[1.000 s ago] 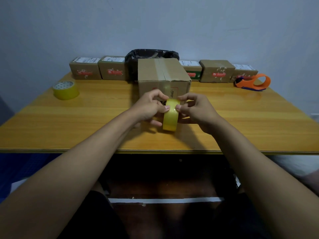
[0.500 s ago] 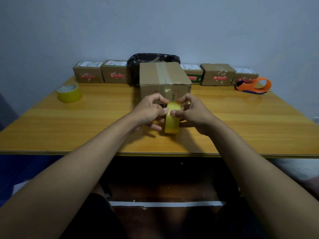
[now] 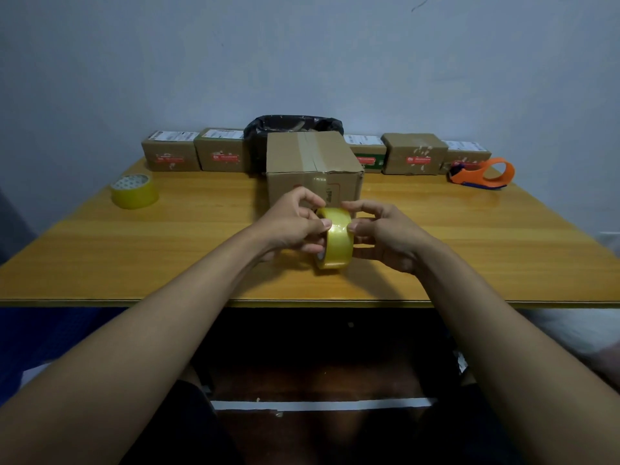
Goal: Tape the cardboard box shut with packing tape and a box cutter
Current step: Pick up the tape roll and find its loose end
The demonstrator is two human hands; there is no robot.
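Both hands, left [image 3: 295,226] and right [image 3: 382,236], grip the tape roll [image 3: 334,243] mid-frame; thumbs have crept together on top, likely hunting the tape's end.

Both hands — left hand [image 3: 291,223], right hand [image 3: 385,236] — grip tape roll [image 3: 335,241] (upright).

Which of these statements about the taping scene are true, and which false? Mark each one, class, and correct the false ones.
1. Both hands hold a tape roll. True: left hand, right hand.
2. The big box lies open. False: its flaps are shut, with tape along the seam.
3. A second roll sits on the table's left. True.
4. The orange dispenser sits on the big box. False: it is on the table, far right.
5. The held roll is blue. False: it is yellowish.
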